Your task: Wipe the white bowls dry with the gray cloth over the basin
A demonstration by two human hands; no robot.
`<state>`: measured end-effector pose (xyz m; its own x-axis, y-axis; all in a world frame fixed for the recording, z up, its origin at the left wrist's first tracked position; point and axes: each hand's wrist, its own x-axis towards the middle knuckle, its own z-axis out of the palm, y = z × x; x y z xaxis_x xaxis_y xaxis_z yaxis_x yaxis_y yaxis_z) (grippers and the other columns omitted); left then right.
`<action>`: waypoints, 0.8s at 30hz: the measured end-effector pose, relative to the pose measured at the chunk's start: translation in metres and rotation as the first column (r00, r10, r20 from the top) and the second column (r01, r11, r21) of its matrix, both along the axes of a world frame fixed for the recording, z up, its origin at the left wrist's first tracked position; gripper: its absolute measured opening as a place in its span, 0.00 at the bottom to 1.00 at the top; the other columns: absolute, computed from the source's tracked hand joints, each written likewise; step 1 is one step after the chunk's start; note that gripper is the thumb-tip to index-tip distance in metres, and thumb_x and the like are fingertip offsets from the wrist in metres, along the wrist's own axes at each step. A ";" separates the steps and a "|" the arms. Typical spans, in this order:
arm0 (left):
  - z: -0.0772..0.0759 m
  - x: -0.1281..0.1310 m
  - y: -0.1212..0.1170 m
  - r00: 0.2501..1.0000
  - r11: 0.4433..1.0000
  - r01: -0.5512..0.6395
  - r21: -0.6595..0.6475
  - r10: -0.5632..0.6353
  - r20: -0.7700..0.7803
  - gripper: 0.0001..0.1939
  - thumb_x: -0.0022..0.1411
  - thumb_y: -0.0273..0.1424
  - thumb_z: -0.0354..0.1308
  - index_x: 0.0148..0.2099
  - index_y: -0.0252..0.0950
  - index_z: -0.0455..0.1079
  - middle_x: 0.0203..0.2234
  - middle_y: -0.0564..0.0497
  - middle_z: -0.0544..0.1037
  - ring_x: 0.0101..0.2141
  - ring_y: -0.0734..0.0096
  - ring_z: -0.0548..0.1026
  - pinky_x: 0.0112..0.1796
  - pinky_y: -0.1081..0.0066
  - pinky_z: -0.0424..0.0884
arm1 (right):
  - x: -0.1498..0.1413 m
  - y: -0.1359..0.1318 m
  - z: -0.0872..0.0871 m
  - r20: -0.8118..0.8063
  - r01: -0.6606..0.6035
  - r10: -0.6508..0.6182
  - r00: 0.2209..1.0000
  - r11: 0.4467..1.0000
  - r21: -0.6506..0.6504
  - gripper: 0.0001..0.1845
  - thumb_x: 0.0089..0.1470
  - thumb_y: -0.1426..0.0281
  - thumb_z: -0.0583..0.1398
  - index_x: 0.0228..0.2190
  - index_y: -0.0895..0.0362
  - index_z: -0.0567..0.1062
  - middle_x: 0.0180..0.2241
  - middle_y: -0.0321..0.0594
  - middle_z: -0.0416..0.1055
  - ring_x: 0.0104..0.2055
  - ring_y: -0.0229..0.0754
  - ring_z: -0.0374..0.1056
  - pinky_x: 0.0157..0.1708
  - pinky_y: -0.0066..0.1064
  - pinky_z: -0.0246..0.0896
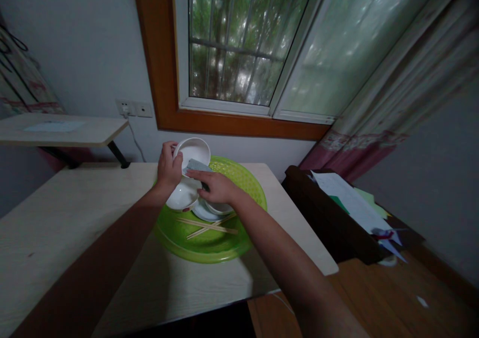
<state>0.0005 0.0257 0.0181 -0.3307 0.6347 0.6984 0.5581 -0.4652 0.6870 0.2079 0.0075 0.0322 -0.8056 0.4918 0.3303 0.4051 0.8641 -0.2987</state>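
My left hand (169, 166) is closed round the rim of a white bowl (198, 149), which it holds tilted with its inside toward the right. A grey cloth (198, 165) is under the fingers of my right hand (219, 185), pressed at the bowl's lower inner edge. Below them a second white bowl (182, 194) rests in a big green plastic basin (213, 254). Another white bowl (219, 208), partly hidden by my right hand, stands beside a pale plate (205, 211). Several wooden chopsticks (209, 225) lie crossed in the basin's front part.
The basin stands on a light wooden table (75, 218). A raised shelf (60, 131) on black legs is at the left back. Behind are a wall socket (133, 109) with a cord and a barred window (239, 43). To the right, a dark cabinet (322, 213) carries papers (352, 203).
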 end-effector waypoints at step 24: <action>0.002 0.001 -0.002 0.999 0.998 0.022 -0.056 -0.024 -0.030 0.15 0.64 0.35 0.51 0.52 0.41 0.63 0.44 0.46 0.73 0.45 0.59 0.73 0.50 0.58 0.69 | 0.005 -0.008 0.015 0.234 0.402 -0.490 0.840 0.850 0.341 0.33 0.63 0.68 0.53 0.68 0.50 0.61 0.76 0.37 0.39 0.53 0.55 0.72 0.51 0.50 0.72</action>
